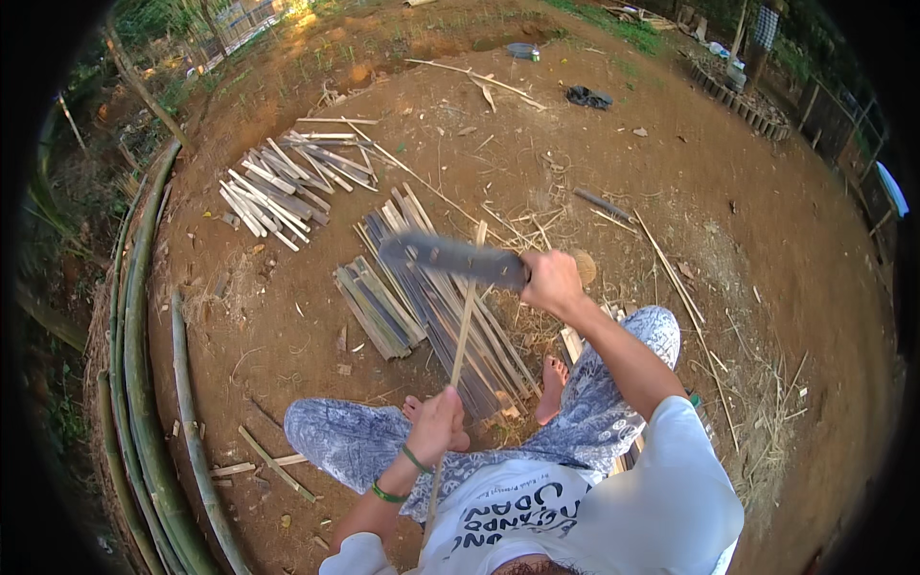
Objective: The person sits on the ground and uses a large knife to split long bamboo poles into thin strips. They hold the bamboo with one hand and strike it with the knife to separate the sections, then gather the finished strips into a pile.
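My right hand (553,283) is wrapped round the grip of a machete. Its broad dark blade (455,259) points left, blurred by motion, and passes across the upper part of a thin bamboo strip (466,335); whether it touches cannot be told. Low in front of me, my left hand (436,426) is closed round that strip, which slants up and slightly right, its lower end running back beside my shirt. Beneath the blade, a pile of long split bamboo strips (436,321) lies between my bare feet, with a shorter bundle (379,311) at its left.
Another heap of cut bamboo pieces (273,187) lies farther off at left. Long green bamboo poles (144,383) run along the left side. Shavings and loose sticks (671,264) litter the dirt at right. A dark crumpled item (587,97) lies farther away.
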